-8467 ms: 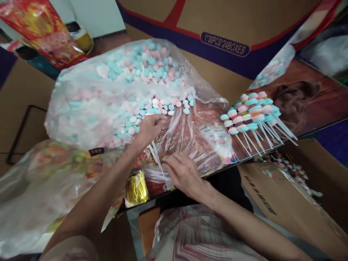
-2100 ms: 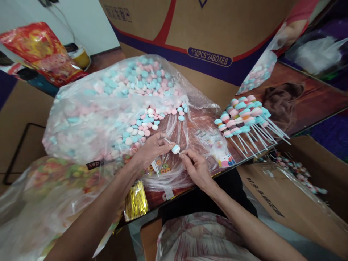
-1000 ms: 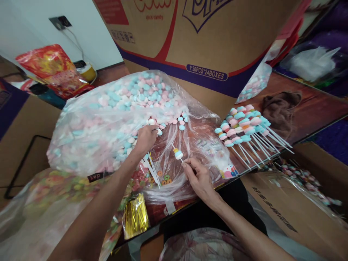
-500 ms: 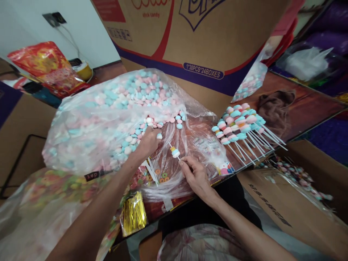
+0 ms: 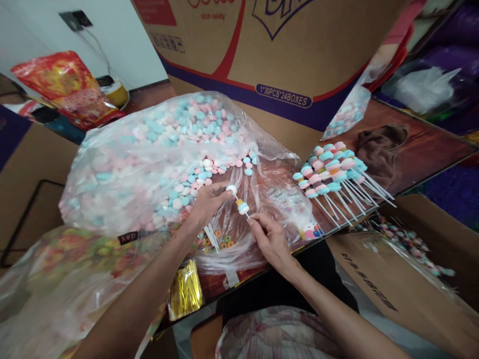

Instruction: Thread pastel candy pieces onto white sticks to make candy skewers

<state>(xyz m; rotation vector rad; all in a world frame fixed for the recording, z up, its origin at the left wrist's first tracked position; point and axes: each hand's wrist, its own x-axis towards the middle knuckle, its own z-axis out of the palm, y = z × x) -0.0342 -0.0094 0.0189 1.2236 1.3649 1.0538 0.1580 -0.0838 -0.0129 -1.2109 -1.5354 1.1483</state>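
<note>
My right hand (image 5: 270, 237) pinches a thin white stick low down. Threaded on that stick are a blue-and-white candy (image 5: 243, 208) and a yellow ring piece above it. My left hand (image 5: 211, 199) pinches a white candy (image 5: 231, 189) at the stick's upper tip; whether the tip has gone into it I cannot tell. Beside my left hand, loose pink, blue and white candies (image 5: 179, 192) spill from a large clear plastic bag (image 5: 112, 164). Several white sticks (image 5: 211, 236) and coloured ring pieces (image 5: 226, 243) lie below my hands on the plastic.
Finished candy sticks (image 5: 333, 172) are piled at the right, near a brown cloth (image 5: 381, 149). A large carton (image 5: 247, 60) stands behind. An open carton (image 5: 370, 269) sits below the table's right edge. Gold twist ties (image 5: 186, 291) lie at the front edge, beside a bag of ring pieces (image 5: 75, 259).
My left hand has moved right from the loose candies to the stick's tip, carrying a white candy. My right hand still holds the stick in nearly the same place.
</note>
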